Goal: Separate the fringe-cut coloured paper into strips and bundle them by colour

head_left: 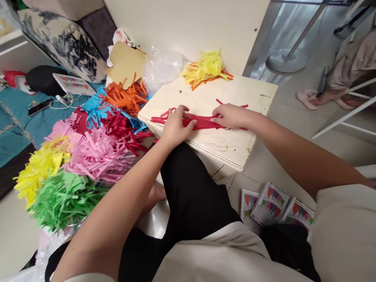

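Note:
A strip of red fringed tissue paper (202, 122) lies across a small cream-coloured tabletop (223, 145), its cut ends spreading out at both sides. My left hand (176, 126) is closed on the left part of the paper, fingers bent over it and thumb toward the middle. On the right part, my right hand (229, 115) pinches the paper between thumb and fingers. The paper under both palms is hidden. Farther back on the same top sits a bunch of yellow and orange fringed paper (207, 68).
At left are heaped green (65, 200), pink (101, 155), yellow (40, 169) and orange (125, 96) paper tassels. A clear plastic bag (163, 67) touches the tabletop's back edge. Printed packs (270, 202) lie on the floor by my right leg. Another person's leg (361, 58) shows at right.

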`<action>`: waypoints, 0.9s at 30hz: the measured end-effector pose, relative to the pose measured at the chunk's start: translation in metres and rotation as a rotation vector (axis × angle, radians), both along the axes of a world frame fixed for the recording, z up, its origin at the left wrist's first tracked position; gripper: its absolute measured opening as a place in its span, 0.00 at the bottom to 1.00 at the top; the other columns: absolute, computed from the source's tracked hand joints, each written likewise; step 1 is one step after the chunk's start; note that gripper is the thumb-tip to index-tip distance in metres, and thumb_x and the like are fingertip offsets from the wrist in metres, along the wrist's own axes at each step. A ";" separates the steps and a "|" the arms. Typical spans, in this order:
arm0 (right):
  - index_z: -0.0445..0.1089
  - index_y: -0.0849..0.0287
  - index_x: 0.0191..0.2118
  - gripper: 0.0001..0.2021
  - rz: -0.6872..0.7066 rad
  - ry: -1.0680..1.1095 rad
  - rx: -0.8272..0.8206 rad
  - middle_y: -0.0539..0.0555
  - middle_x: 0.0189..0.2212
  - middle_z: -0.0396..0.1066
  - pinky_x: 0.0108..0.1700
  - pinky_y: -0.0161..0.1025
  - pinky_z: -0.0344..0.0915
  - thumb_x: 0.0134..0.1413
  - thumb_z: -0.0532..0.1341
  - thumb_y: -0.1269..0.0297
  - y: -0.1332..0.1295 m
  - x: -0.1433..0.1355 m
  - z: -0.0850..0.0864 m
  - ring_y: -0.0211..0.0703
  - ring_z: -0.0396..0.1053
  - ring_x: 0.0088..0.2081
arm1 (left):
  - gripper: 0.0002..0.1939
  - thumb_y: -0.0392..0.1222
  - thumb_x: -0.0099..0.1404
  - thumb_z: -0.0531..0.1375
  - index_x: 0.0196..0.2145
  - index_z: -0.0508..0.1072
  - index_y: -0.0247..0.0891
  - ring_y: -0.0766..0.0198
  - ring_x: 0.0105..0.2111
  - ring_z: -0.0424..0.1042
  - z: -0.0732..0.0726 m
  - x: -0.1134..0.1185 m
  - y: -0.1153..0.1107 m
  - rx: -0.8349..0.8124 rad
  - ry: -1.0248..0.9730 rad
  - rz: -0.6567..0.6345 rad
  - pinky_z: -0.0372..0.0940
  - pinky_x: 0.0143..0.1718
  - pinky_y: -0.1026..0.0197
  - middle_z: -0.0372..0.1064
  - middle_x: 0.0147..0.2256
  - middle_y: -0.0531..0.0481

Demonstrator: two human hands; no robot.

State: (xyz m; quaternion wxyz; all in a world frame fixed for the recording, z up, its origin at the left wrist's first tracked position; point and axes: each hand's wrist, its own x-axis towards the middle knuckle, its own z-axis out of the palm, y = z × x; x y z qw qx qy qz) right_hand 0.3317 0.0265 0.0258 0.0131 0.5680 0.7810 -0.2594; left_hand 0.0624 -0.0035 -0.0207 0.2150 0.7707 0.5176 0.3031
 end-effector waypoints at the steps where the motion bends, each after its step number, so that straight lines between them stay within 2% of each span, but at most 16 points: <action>1: 0.74 0.53 0.36 0.13 0.020 0.002 0.015 0.57 0.35 0.81 0.39 0.48 0.61 0.77 0.65 0.56 -0.003 0.001 0.000 0.50 0.75 0.34 | 0.21 0.42 0.73 0.69 0.60 0.71 0.44 0.42 0.58 0.83 0.000 -0.001 0.000 -0.022 -0.031 -0.034 0.71 0.72 0.34 0.86 0.50 0.43; 5: 0.78 0.52 0.38 0.13 0.090 0.006 0.103 0.57 0.36 0.81 0.46 0.50 0.63 0.75 0.65 0.54 -0.009 0.008 -0.008 0.55 0.75 0.39 | 0.28 0.41 0.69 0.72 0.63 0.71 0.43 0.41 0.58 0.84 0.002 -0.003 -0.002 -0.096 -0.049 -0.154 0.70 0.70 0.35 0.85 0.47 0.45; 9: 0.82 0.53 0.38 0.14 0.181 0.048 0.261 0.62 0.45 0.82 0.58 0.58 0.64 0.75 0.64 0.53 -0.005 0.013 -0.021 0.63 0.77 0.51 | 0.25 0.36 0.69 0.70 0.61 0.73 0.43 0.41 0.58 0.82 0.002 0.000 0.000 -0.070 0.006 -0.205 0.70 0.70 0.35 0.83 0.41 0.47; 12: 0.82 0.54 0.39 0.15 0.196 0.095 0.318 0.64 0.50 0.82 0.62 0.61 0.64 0.75 0.64 0.53 -0.001 0.014 -0.029 0.66 0.76 0.57 | 0.23 0.36 0.70 0.69 0.60 0.73 0.44 0.41 0.58 0.81 0.003 0.002 0.003 -0.053 0.032 -0.198 0.72 0.67 0.37 0.83 0.41 0.46; 18: 0.77 0.53 0.37 0.11 0.181 0.165 0.330 0.58 0.40 0.81 0.61 0.58 0.65 0.74 0.63 0.58 -0.003 0.014 -0.032 0.57 0.76 0.47 | 0.17 0.45 0.72 0.70 0.57 0.77 0.42 0.37 0.61 0.78 0.012 -0.001 0.008 -0.075 0.157 -0.159 0.72 0.67 0.36 0.82 0.46 0.41; 23: 0.78 0.52 0.38 0.11 0.031 0.256 0.234 0.57 0.37 0.82 0.52 0.54 0.69 0.73 0.65 0.55 -0.010 0.015 -0.026 0.55 0.76 0.41 | 0.21 0.35 0.66 0.71 0.56 0.81 0.43 0.38 0.59 0.79 0.011 -0.004 0.014 -0.097 0.210 -0.163 0.73 0.67 0.37 0.81 0.42 0.43; 25: 0.81 0.52 0.42 0.13 -0.039 0.320 0.180 0.59 0.40 0.84 0.49 0.52 0.70 0.75 0.65 0.51 -0.013 0.016 -0.022 0.57 0.77 0.42 | 0.20 0.33 0.66 0.70 0.55 0.82 0.43 0.39 0.58 0.80 0.007 -0.006 0.018 -0.094 0.216 -0.146 0.73 0.67 0.38 0.81 0.42 0.43; 27: 0.83 0.52 0.51 0.16 -0.090 0.355 0.175 0.61 0.45 0.85 0.50 0.53 0.72 0.77 0.65 0.47 -0.019 0.018 -0.018 0.59 0.79 0.46 | 0.18 0.34 0.67 0.69 0.53 0.83 0.42 0.40 0.57 0.80 0.004 -0.007 0.020 -0.088 0.223 -0.131 0.73 0.67 0.38 0.81 0.42 0.42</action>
